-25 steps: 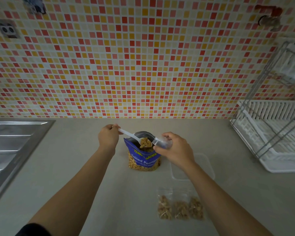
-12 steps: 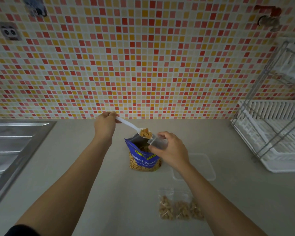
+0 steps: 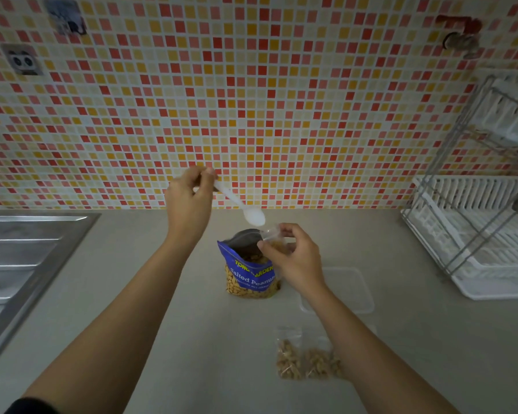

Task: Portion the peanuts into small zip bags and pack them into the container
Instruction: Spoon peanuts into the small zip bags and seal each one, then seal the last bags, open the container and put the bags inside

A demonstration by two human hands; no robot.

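An open blue bag of salted peanuts (image 3: 251, 276) stands on the counter in the middle. My right hand (image 3: 293, 258) pinches a small clear zip bag (image 3: 274, 239) with some peanuts in it, just above the big bag's right corner. My left hand (image 3: 189, 201) holds a white plastic spoon (image 3: 240, 206) by its handle, raised and tilted, its bowl turned down right over the small bag's mouth. A clear shallow container (image 3: 350, 291) lies right of the peanut bag, partly behind my right forearm. Filled small zip bags (image 3: 302, 358) lie in front of it.
A steel sink drainboard (image 3: 27, 258) fills the left edge of the counter. A white dish rack with a wire frame (image 3: 473, 231) stands at the right. The tiled wall rises directly behind the counter.
My left hand lifted the spoon out of the big bag, carried its peanuts to the small bag and tipped it; the spoon's bowl now shows white. My right hand raised the small bag slightly.
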